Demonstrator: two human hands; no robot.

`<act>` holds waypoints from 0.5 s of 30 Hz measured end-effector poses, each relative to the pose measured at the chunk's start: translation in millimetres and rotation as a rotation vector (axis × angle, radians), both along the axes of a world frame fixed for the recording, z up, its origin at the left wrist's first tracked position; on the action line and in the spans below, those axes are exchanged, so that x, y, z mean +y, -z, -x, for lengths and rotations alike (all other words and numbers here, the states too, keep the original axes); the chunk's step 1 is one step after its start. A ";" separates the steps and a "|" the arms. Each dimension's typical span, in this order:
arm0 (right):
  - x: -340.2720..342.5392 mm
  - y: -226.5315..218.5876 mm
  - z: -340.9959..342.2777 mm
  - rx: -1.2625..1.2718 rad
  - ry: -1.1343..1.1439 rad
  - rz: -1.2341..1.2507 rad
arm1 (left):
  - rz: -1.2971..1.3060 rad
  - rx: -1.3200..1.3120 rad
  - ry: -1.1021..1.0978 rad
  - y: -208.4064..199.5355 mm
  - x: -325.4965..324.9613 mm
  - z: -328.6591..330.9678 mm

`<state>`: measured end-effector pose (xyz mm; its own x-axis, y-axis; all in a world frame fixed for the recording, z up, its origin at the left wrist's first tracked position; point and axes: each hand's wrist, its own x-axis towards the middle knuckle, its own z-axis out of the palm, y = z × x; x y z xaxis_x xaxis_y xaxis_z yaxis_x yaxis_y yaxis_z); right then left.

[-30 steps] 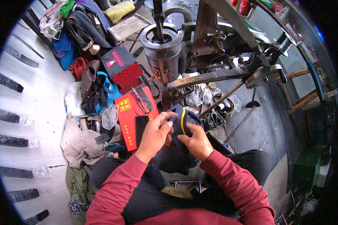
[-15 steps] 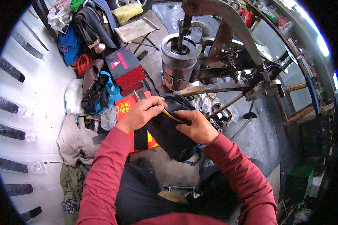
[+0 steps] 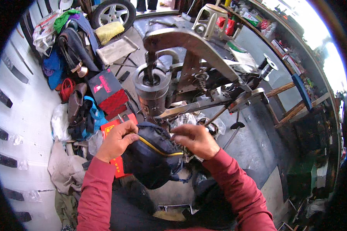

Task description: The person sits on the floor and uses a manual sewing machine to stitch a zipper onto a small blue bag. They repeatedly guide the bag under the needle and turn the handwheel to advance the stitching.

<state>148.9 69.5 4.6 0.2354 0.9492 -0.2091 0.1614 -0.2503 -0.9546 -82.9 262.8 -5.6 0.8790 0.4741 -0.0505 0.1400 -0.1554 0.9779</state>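
A dark bag (image 3: 150, 165) with a yellow zipper strip (image 3: 154, 146) across its top lies in front of me, over my lap. My left hand (image 3: 118, 141) is closed in a pinch on the left end of the zipper strip, at the bag's edge. Just right of the strip hovers my right hand (image 3: 197, 141), its thumb and forefinger a little apart, with nothing visible between them. Behind the bag stands a metal sewing machine (image 3: 204, 48) with a round cylinder (image 3: 152, 92) under its arm. Part of a red box (image 3: 119, 165) shows under my left hand.
On the left are a black-and-red shoebox (image 3: 108, 92), a folding stool (image 3: 117, 50), brown shoes (image 3: 77, 102) and heaped clothes (image 3: 65, 161). A car wheel (image 3: 113, 15) stands at the back. A thread spool (image 3: 268, 67) sits at the machine's right, near a cluttered shelf (image 3: 273, 44).
My right hand has come off the zipper strip and moved right. The strip now shows at greater length, and more of the bag's top is visible. The view has shifted, showing more of the back.
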 end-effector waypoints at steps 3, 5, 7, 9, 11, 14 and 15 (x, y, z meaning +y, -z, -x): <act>-13.6 -21.4 -10.1 0.127 0.418 -0.268 | 0.015 0.024 0.036 -1.8 3.6 5.3; -21.4 -38.4 -12.0 0.210 0.552 -0.412 | 0.018 0.017 0.047 -2.1 3.9 7.8; -23.9 -55.9 -9.4 0.351 0.578 -0.519 | 0.028 0.035 0.034 -1.8 2.9 8.7; -18.2 -72.3 -4.8 0.547 0.542 -0.545 | 0.053 0.013 0.026 -0.7 2.2 7.3; -4.5 -85.6 -1.1 0.737 0.459 -0.596 | 0.060 -0.006 0.029 0.8 2.0 5.3; 18.0 -98.0 1.1 0.947 0.336 -0.680 | 0.049 -0.034 0.038 2.1 3.2 5.3; 23.5 -100.2 1.6 0.972 0.353 -0.691 | 0.051 -0.042 0.042 2.8 3.7 4.7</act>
